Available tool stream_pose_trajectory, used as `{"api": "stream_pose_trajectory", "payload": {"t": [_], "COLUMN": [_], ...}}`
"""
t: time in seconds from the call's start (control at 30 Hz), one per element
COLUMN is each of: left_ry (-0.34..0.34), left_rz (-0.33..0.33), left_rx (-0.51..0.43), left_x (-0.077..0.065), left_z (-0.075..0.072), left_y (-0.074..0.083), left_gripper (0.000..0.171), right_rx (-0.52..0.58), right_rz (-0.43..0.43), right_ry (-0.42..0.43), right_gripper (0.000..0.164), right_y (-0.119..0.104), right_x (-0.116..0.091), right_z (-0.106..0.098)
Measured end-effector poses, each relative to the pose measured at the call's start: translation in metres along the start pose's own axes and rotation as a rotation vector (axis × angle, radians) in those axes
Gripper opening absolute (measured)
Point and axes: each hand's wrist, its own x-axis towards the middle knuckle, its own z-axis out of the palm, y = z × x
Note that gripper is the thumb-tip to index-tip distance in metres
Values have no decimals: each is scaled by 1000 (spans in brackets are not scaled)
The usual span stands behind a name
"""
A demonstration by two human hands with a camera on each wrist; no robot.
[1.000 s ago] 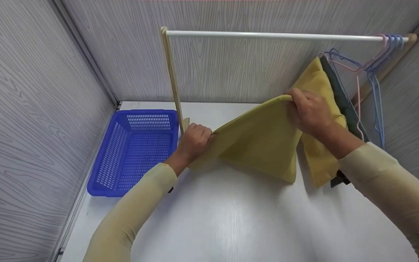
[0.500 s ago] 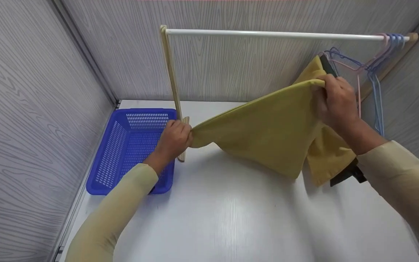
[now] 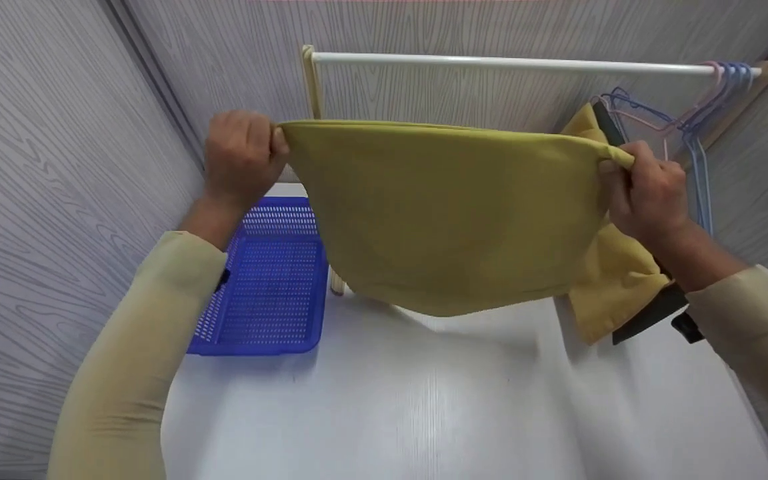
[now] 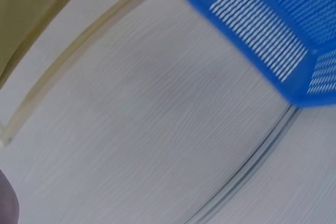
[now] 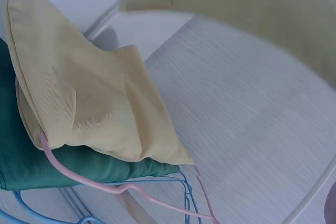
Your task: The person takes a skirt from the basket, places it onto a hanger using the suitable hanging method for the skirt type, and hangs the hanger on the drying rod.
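A yellow cloth [image 3: 451, 213] hangs stretched between both hands, its top edge nearly level and its lower edge sagging in a curve above the white table. My left hand [image 3: 241, 157] pinches its upper left corner, above the blue basket. At the upper right corner my right hand [image 3: 654, 193] grips a bunched bit of the edge. Parts of the cloth also show in the left wrist view [image 4: 31, 9] and the right wrist view, where the fabric [image 5: 252, 9] is blurred. Behind it hangs another yellow cloth [image 3: 617, 280], beside a dark green one [image 5: 31, 156].
A white rail [image 3: 491, 62] on wooden posts spans the back. Pink and blue hangers [image 3: 711, 113] crowd its right end. The blue perforated basket [image 3: 271, 343] stands at the left on the white table [image 3: 411, 407]. Wood-grain walls [image 3: 31, 167] enclose the sides and back.
My left hand has swung up and to the left, and my right hand slightly right. Between them the yellow cloth has risen and spread from a slanted drape to a nearly level one.
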Motion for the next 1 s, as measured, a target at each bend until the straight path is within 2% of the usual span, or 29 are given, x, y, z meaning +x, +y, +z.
{"api": "stream_pose_trajectory", "payload": {"t": [0.13, 0.23, 0.37, 0.47, 0.57, 0.77, 0.87, 1.0], "left_ry": [85, 122, 148, 133, 81, -93, -186, -267], "left_rz": [18, -6, -60, -55, -8, 90, 121, 146], "left_rx": [33, 58, 61, 62, 63, 14, -11, -16], "left_x": [19, 27, 36, 35, 27, 1, -11, -23], "left_z": [-9, -15, -16, -12, -5, 5, 8, 13], "left_y": [-3, -4, -5, -6, -9, -12, -9, -4], "left_gripper": [23, 32, 42, 42, 42, 41, 39, 37], "right_rx": [49, 99, 114, 117, 107, 53, 32, -4], "right_rz": [-5, -33, -83, -121, -193, -317, -339, -321], "right_ry": [52, 97, 132, 116, 56, -165, -258, -366], "right_gripper": [61, 58, 55, 51, 41, 25, 24, 22], "right_y": [-5, -11, -16, -15, -9, 12, 20, 26], "right_x": [-1, 1, 4, -1, -12, -37, -49, -64], "right_z": [0, 1, 0, 1, 2, 5, 6, 7]}}
